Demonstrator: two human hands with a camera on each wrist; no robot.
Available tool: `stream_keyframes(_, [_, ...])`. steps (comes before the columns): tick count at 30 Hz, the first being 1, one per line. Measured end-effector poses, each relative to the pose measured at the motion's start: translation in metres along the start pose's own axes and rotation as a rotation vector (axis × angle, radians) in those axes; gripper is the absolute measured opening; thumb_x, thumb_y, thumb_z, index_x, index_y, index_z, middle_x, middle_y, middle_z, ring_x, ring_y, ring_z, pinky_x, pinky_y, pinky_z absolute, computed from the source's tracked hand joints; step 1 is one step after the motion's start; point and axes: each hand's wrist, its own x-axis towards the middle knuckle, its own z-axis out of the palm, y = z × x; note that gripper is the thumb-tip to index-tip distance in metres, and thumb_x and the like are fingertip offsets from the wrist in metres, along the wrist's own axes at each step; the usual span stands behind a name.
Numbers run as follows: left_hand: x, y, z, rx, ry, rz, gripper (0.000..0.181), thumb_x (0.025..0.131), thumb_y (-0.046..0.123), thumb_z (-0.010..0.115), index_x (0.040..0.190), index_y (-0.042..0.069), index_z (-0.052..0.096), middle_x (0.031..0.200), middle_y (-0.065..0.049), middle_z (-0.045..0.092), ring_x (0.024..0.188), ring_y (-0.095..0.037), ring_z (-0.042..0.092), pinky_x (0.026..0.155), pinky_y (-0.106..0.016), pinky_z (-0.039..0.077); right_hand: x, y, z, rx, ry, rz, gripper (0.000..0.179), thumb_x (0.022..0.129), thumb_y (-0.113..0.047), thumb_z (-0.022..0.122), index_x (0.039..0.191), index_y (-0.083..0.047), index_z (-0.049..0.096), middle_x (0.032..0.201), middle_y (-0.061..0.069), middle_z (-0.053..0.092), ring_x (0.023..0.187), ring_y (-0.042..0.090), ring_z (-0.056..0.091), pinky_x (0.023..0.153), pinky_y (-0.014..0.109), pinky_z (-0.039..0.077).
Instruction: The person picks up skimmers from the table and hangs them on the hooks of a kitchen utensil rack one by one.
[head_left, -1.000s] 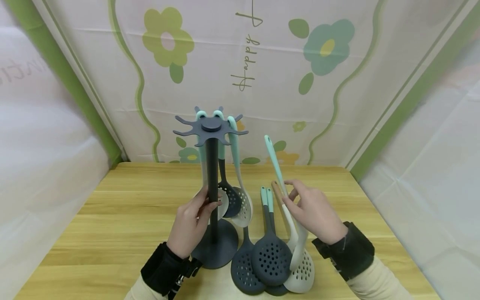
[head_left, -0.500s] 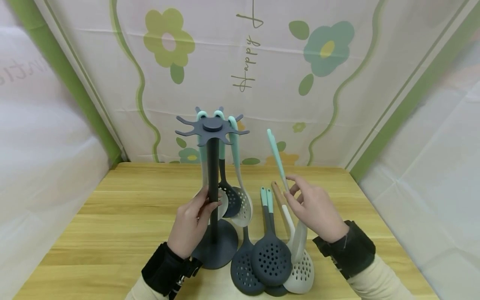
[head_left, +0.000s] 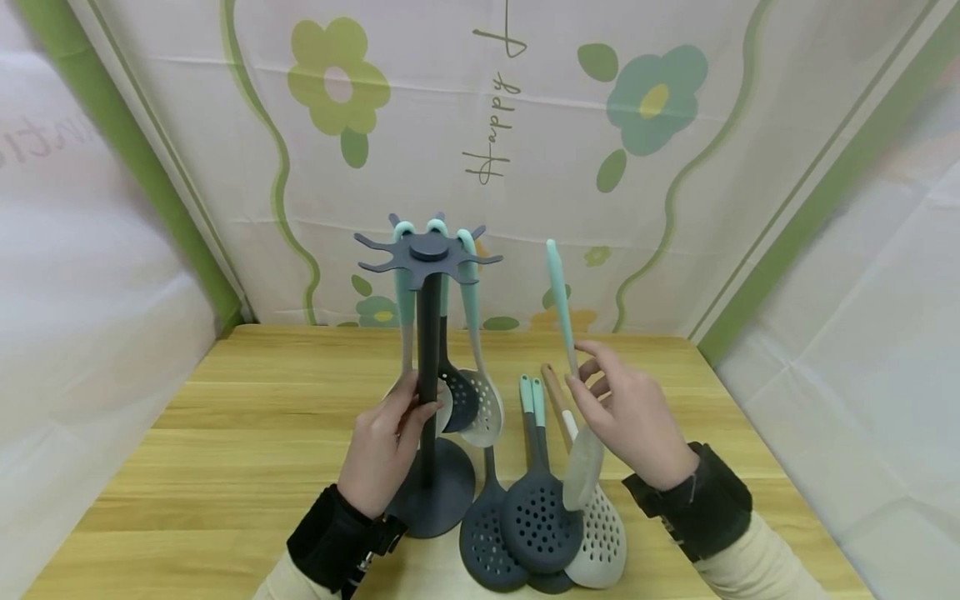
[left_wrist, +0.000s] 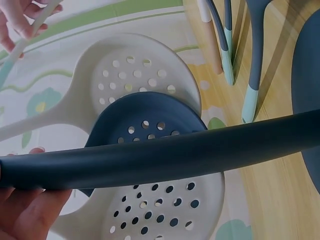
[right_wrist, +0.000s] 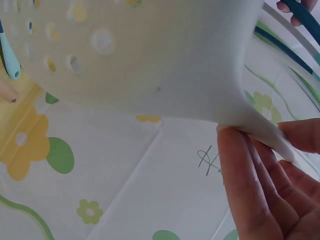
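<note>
My right hand [head_left: 630,412] has thumb and fingers pinched together on the shaft just under the mint handle [head_left: 559,287] of the white skimmer [head_left: 583,471]. Skimmer's near upright, handle up, perforated head down in front of the pile, looks off the table. Should be light, stiff along the shaft, maybe a bit of give at the head's edge. Smooth, so it could roll in a fingertip pinch; not fragile, I'd say. Hold is good there: near the middle, hook end left free. Head probably weighs most and may swing.

My left hand [head_left: 386,450] is clamped round the pole of the rack [head_left: 428,333], which probably steadies it. Three utensils hang on the rack: a dark spoon [head_left: 459,404], a white one [head_left: 483,412] to its right, another white one mostly behind the pole. Their handles and the splayed hooks [head_left: 430,247] crowd the top, easy to bump.

On the table [head_left: 300,383], right of the rack base [head_left: 442,500]: dark skimmers [head_left: 542,517] overlapping, plus a white turner [head_left: 606,542], seemingly the wooden-handled one. They lie below my skimmer's head and could snag it if it dips. Printed cloth [head_left: 540,192] behind, not blocking
</note>
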Motion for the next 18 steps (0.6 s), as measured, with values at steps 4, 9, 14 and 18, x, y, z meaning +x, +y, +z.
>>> stream_keyframes(4, [0.0,0.001,0.001,0.004,0.011,-0.002,0.033,0.087,-0.006,0.068,0.119,0.002,0.06,0.093,-0.011,0.071,0.071,-0.013,0.066,0.057,-0.023,0.056,0.0,-0.003,-0.001,0.007,0.025,-0.014,0.039,0.091,-0.004,0.069,0.127,0.004,0.056,0.087,0.011,0.068,0.065,0.014,0.068,0.056,0.024,0.058])
stream_keyframes(9, [0.001,0.001,0.002,0.019,0.024,-0.013,0.032,0.088,-0.004,0.068,0.119,0.001,0.061,0.091,-0.01,0.07,0.068,-0.01,0.062,0.056,-0.02,0.053,0.001,-0.006,-0.002,0.016,0.046,-0.028,0.04,0.09,-0.004,0.07,0.127,0.003,0.056,0.087,0.011,0.069,0.066,0.014,0.069,0.057,0.024,0.058])
stream_keyframes(14, [0.002,0.002,0.003,0.027,0.032,-0.018,0.032,0.088,-0.003,0.068,0.119,0.0,0.061,0.091,-0.011,0.071,0.069,-0.012,0.065,0.056,-0.021,0.054,0.001,-0.011,-0.003,0.018,0.069,-0.063,0.04,0.089,-0.003,0.071,0.126,0.004,0.057,0.087,0.011,0.069,0.066,0.015,0.069,0.057,0.023,0.058])
stream_keyframes(18, [0.0,0.002,0.004,0.031,0.027,-0.028,0.033,0.089,-0.003,0.068,0.121,0.0,0.061,0.097,-0.012,0.072,0.08,-0.018,0.072,0.061,-0.023,0.059,0.001,-0.013,-0.003,0.015,0.08,-0.096,0.041,0.088,-0.002,0.072,0.125,0.004,0.057,0.086,0.01,0.068,0.066,0.014,0.068,0.056,0.023,0.058])
